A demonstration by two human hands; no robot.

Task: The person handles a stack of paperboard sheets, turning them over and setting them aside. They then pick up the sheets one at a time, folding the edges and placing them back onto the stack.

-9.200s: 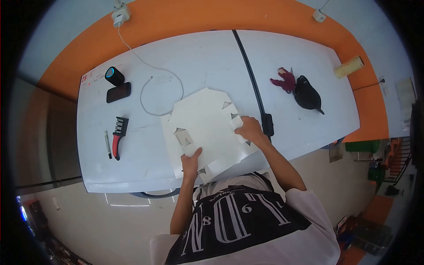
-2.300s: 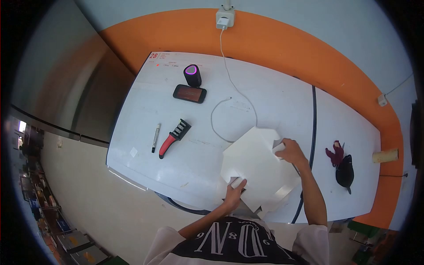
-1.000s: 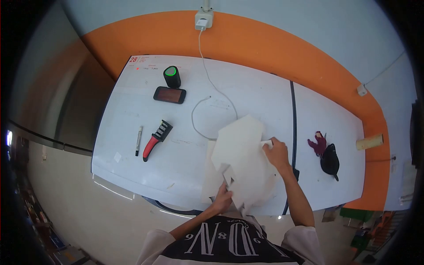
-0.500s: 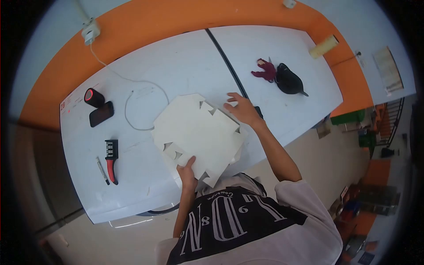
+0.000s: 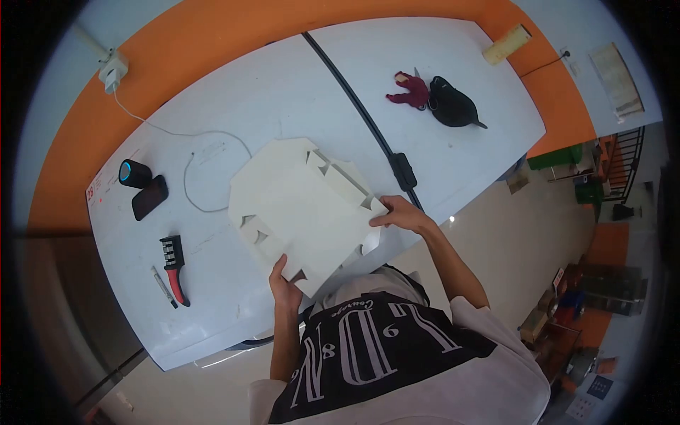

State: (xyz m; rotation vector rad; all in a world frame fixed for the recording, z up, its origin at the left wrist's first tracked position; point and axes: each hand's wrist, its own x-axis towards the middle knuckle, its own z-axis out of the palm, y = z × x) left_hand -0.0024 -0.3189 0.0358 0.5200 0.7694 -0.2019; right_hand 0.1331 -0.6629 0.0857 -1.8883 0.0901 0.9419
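A flat cream-white cardboard box blank (image 5: 297, 205) with slots and notched flaps lies at the table's near edge, in front of my body. My left hand (image 5: 285, 289) grips its near left edge, thumb on top and the other fingers partly hidden. At the right corner my right hand (image 5: 402, 214) pinches the edge, the thumb over it and some fingers out of sight. The long flap along the right side stands slightly raised.
On the white table (image 5: 212, 297) lie a knife sharpener (image 5: 172, 269), a pen-like stick (image 5: 163, 287), a phone (image 5: 149, 197), a round speaker (image 5: 134, 173) and a white cable (image 5: 185, 177). Farther right are a dark red cloth item (image 5: 409, 91) and a black pouch (image 5: 455, 103).
My right hand has come down from above the far right edge and closed on the blank's right corner. The right flap is raised more. The speaker's ring turned from red to blue.
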